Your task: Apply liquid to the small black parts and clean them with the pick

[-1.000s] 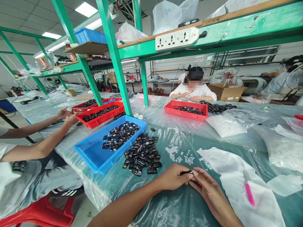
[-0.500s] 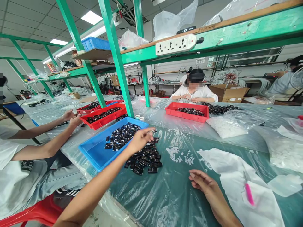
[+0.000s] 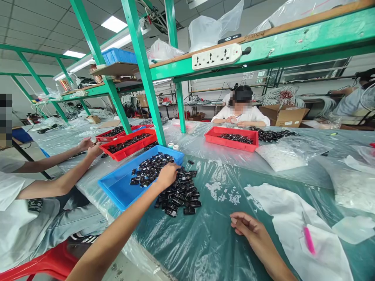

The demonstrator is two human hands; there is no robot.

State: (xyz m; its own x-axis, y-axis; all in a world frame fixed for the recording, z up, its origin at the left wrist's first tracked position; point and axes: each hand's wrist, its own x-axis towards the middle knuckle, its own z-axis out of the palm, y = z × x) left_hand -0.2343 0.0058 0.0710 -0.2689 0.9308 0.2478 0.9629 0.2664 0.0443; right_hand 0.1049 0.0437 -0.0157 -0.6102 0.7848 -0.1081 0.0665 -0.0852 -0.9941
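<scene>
My left hand [image 3: 168, 175] reaches far forward and rests on the loose pile of small black glossy parts [image 3: 181, 195], right beside the blue tray [image 3: 117, 186] that holds more of them. Its fingers curl down into the pile, and what they grip is hidden. My right hand [image 3: 245, 227] lies near me on the green plastic-covered table [image 3: 205, 242]. The fingers are loosely bent and apart, with nothing in them.
A pink-handled tool [image 3: 308, 239] lies on white sheets [image 3: 293, 218] to my right. Red trays [image 3: 231, 137] [image 3: 129, 143] of black parts and a clear bag [image 3: 278, 155] stand further back. A green shelf post [image 3: 146, 78] rises behind the blue tray. A person's arms [image 3: 58, 171] work at left; another person [image 3: 240, 111] sits opposite.
A second ago both hands held a black part close to me. My left hand then carried it out over the pile and has now dropped onto the pile. My right hand stayed put.
</scene>
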